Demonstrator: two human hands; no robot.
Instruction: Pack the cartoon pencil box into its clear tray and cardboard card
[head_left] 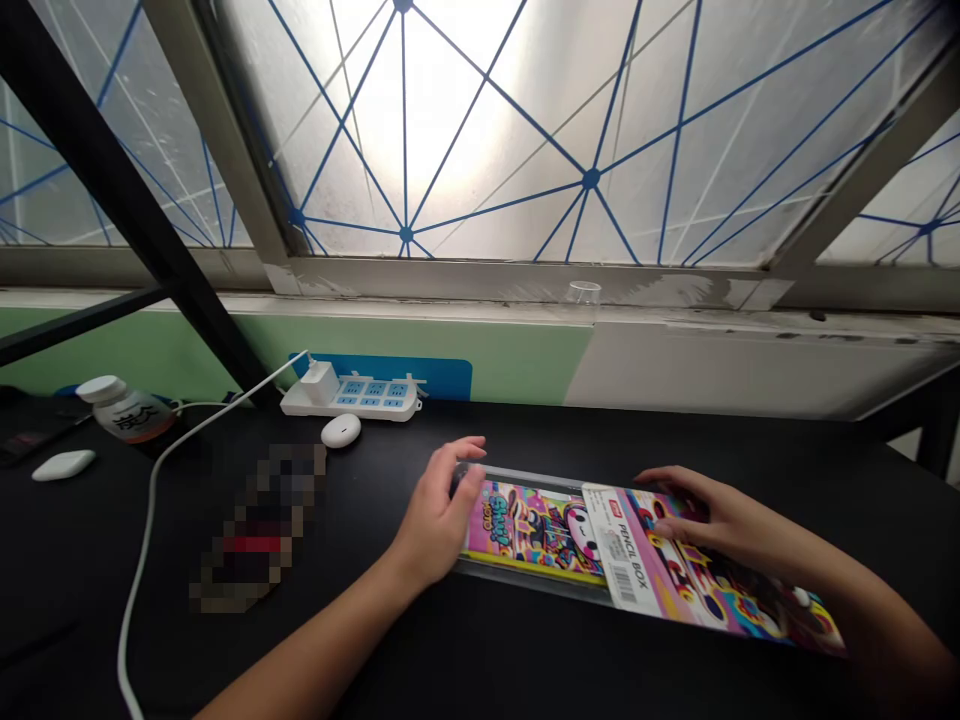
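A colourful pencil box [532, 527] lies in a clear plastic tray on the black table, its left part uncovered. A printed cardboard sleeve [637, 560] marked "PENCIL BOX" reaches from about the middle of the tray out to the right. My left hand [442, 510] grips the tray's left end, thumb on top and fingers at the far edge. My right hand [705, 515] holds the sleeve, with the thumb on its printed face and the fingers along the far edge. How far the tray runs inside the sleeve is hidden.
Behind the hands are a white power strip [352, 397] with a plugged-in charger and a white earbud case [341, 431]. A white cable [154, 500] crosses the table's left side, near a bottle [127, 408]. A blurred-out object [259, 530] lies left of my arm.
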